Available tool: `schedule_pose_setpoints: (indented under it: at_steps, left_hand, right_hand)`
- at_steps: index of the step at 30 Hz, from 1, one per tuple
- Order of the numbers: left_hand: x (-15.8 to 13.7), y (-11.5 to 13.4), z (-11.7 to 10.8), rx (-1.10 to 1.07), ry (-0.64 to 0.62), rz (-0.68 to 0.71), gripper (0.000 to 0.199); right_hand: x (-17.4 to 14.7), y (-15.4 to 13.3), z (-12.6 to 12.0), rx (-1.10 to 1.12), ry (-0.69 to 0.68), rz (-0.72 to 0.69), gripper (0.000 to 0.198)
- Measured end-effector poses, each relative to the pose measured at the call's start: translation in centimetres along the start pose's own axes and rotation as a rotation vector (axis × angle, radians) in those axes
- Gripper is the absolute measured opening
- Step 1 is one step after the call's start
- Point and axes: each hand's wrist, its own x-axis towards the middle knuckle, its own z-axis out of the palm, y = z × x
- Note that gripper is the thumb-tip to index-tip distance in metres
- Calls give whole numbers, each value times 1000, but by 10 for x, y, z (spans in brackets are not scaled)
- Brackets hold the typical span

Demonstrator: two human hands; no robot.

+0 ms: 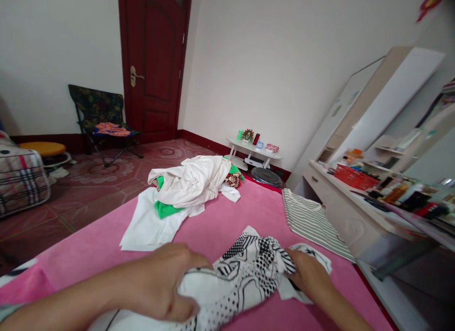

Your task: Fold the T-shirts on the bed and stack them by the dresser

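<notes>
A black-and-white patterned garment (245, 279) lies rumpled across the near part of the bed (256, 210), its kind not clear from its folds. My left hand (170, 279) holds its left side, the thumb apart from the fingers with white cloth between them. On the right, my right hand (307, 269) is closed on a bunched end of the same garment. Beyond my left hand sits a loose pile of white and green clothes (195, 179). A folded striped shirt (313, 222) lies flat near the bed's right edge.
A dressing table (351, 226) holding a red basket (355, 176) and bottles stands close on the right. Past the bed are a low white stand (254, 148) and a dark round object (266, 176). A camouflage folding chair (101, 115) stands by the red door (156, 60).
</notes>
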Motion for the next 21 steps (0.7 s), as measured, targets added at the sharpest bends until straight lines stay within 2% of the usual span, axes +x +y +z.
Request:
schedule_pose_setpoints:
  at_steps: [3, 6, 9, 11, 12, 14, 17, 19, 21]
  left_hand:
    - [-3, -25, -29, -63, 316, -87, 39]
    - [-3, -47, -61, -40, 757, -165, 42]
    - [5, -57, -90, 164, 1110, -228, 45]
    - [17, -65, -99, 393, 1207, -279, 42]
    - [24, -73, -99, 497, 1205, -295, 42]
    - [41, -96, -87, 622, 1093, -300, 44]
    - [63, -139, -49, 667, 814, -286, 58]
    - [72, -159, -23, 699, 799, -307, 64]
    - [77, -168, -8, 717, 835, -333, 65]
  right_hand:
    - [28, -6, -41, 200, -13, -135, 18]
    - [81, -28, -99, 211, 196, -153, 12]
    - [136, -55, -150, 232, 416, -132, 42]
    - [163, -66, -165, 284, 569, -142, 70]
    - [173, -68, -164, 317, 632, -153, 79]
    - [185, -59, -145, 366, 699, -160, 80]
    - [189, -18, -88, 294, 600, -59, 69]
    - [182, 22, -48, 198, 502, 84, 60]
    - [169, 65, -15, 152, 459, 219, 53]
